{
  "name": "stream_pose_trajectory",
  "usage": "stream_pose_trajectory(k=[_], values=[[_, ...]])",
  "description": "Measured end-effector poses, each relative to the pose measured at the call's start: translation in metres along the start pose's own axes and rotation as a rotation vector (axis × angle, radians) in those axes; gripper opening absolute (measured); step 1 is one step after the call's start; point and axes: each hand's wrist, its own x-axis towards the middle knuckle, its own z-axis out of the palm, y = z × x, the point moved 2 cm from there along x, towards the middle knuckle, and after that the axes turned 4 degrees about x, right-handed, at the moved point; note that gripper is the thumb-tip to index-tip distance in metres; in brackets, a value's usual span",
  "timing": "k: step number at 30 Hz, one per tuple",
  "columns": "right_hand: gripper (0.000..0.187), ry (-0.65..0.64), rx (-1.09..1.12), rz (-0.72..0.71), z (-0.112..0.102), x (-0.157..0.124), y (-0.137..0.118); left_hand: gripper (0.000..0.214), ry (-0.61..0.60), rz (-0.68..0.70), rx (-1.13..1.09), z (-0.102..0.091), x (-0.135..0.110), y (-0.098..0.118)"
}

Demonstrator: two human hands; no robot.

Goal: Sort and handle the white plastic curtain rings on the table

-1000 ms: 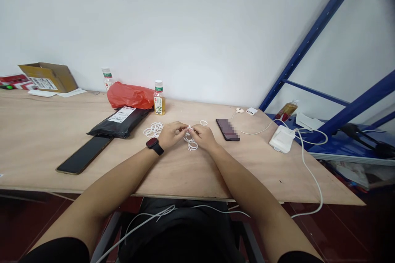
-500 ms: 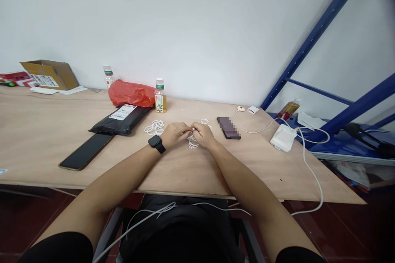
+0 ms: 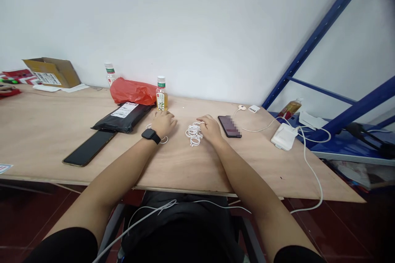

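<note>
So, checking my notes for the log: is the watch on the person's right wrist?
No, the black watch is strapped on the wrist of the left hand.

white wall, blue shelving, red floor

A plywood table runs across the scene. At its far edge stand a cardboard box, a clear bottle, a red plastic bag and a labelled drink bottle. Left of centre lie a black mailer bag and, nearer, a black smartphone. To the right are a second phone, its screen partly blurred, a small white USB hub and a white power adapter with a white cable trailing off the near edge. Far right, a blue steel shelving rack holds an amber bottle.
</note>
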Motion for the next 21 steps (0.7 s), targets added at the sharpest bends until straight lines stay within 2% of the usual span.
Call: stream_pose_trajectory(k=[2, 5, 9, 13, 18, 21], values=[[0.034, 0.054, -0.017, 0.032, -0.002, 0.001, 0.007, 0.034, -0.075, -0.084, 0.16, 0.006, 0.002, -0.015], [0.032, 0.074, -0.013, 0.03, -0.002, 0.002, 0.01, 0.034, -0.165, -0.142, 0.255, 0.016, 0.004, -0.031], [0.03, 0.013, 0.015, -0.005, 0.003, -0.001, 0.003, 0.036, -0.186, -0.16, 0.238, 0.022, 0.006, -0.041], [0.028, -0.037, 0.036, -0.05, 0.008, -0.003, -0.005, 0.031, -0.201, -0.139, 0.193, 0.021, 0.005, -0.041], [0.024, -0.045, 0.057, -0.069, 0.007, -0.004, -0.007, 0.026, -0.1, -0.133, 0.108, 0.011, 0.006, -0.029], [0.022, -0.034, 0.085, -0.072, 0.007, -0.003, -0.008, 0.024, 0.023, -0.034, -0.055, 0.004, 0.008, -0.016]])
